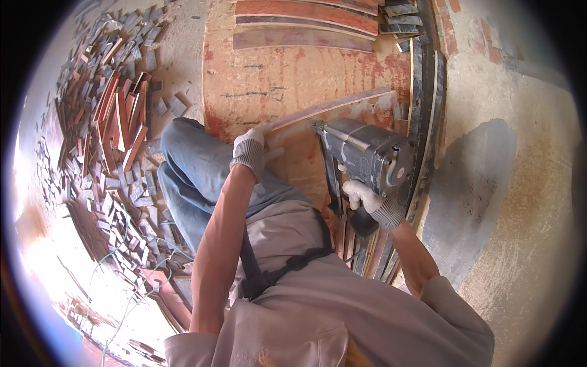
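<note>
**Nail gun over plywood, strip held down**

Broad red-stained plywood panel (275, 79) across the middle. Heap of wood offcuts (116, 122) on the floor at left. Stacked boards (306, 24) at the far edge. Grey nail gun (361, 153) at right, nose on the panel. Thin pale wooden strip (333, 104) slanting toward far right. Gloved right hand (367, 199) wrapped tight on the gun's handle. Gloved left hand (254, 144) closed on the strip's near end.

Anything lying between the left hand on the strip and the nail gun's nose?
No: in the head view, only bare reddish board separates the left hand from the nail gun, below the thin strip.
</note>
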Demonstrator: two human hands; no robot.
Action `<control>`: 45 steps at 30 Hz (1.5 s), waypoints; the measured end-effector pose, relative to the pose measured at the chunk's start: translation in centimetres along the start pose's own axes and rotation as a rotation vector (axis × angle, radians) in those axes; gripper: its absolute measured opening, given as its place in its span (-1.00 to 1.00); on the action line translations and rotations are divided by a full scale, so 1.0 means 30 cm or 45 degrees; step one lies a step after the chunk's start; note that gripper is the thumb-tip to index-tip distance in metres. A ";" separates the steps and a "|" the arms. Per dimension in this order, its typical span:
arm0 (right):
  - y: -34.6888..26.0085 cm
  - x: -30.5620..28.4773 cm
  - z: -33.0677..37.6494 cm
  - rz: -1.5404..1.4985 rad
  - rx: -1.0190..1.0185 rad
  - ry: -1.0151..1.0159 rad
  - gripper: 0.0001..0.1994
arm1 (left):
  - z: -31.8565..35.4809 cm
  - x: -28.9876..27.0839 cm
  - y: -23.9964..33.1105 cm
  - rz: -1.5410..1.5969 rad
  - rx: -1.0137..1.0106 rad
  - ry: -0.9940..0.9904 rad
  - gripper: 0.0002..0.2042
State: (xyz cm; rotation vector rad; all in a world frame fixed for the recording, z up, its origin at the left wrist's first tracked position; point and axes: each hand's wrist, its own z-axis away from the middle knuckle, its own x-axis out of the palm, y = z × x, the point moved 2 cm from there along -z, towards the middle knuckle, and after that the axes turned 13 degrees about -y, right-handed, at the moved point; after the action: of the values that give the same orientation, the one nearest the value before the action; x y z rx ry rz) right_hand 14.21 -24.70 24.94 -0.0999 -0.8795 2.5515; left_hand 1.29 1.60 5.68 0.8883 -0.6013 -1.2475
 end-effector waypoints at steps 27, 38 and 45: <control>-0.049 0.081 0.005 0.246 -0.136 0.048 -0.80 | -0.017 -0.008 -0.032 0.312 0.131 0.009 -0.64; 0.052 0.217 -0.092 1.101 -0.187 0.623 -0.06 | 0.643 -1.047 0.025 0.672 -0.036 1.091 -0.49; -0.243 -0.136 -0.291 0.947 -0.781 0.626 -0.82 | 0.523 -0.898 0.010 0.278 0.226 1.399 -0.66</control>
State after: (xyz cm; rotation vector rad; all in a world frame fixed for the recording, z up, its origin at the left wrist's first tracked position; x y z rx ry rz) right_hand 22.45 -16.34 22.10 -1.3960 -1.5769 2.5297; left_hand -17.60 23.93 16.47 1.4326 0.0891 -0.3733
